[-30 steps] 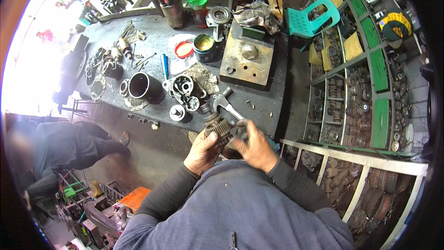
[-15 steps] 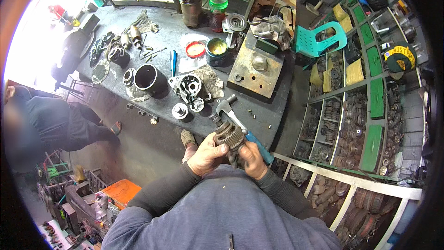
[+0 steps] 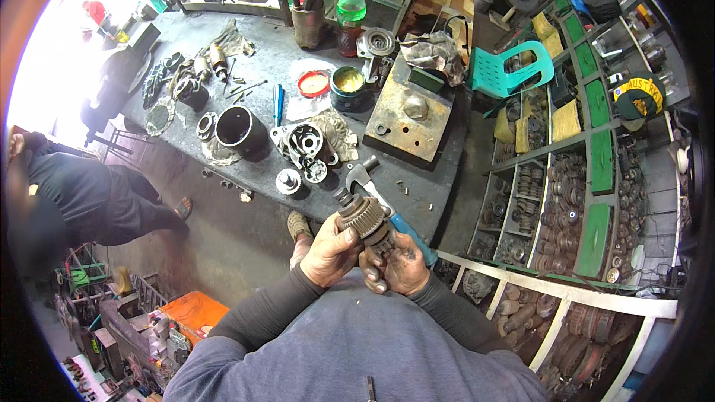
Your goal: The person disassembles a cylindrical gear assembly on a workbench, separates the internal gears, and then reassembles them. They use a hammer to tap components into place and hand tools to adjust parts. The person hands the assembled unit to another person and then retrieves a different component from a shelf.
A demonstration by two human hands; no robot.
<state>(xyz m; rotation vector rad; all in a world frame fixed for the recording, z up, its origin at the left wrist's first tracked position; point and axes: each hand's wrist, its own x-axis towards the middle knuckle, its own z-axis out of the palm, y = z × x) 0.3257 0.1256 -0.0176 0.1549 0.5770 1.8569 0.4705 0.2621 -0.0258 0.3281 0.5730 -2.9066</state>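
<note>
Over my lap, just off the near table edge, a greasy toothed gear assembly with a short stub shaft leans up and to the left. My left hand is closed round its left side, thumb along the teeth. Curled fingers of my right hand grip its narrower lower end, partly hiding it. Beyond the hands a hammer with a blue handle lies across the table edge. Left of it stand a small pale gear and an open metal housing on a rag.
The dark workbench carries a black cylinder, a tub of grease, a red lid, a green-capped bottle and a steel block. Shelves of parts line the right; a person is at left.
The gear assembly has tipped further left, showing more of its underside. My right hand has turned, its palm more upward and fingers at the lower end. My left hand keeps its grip.
</note>
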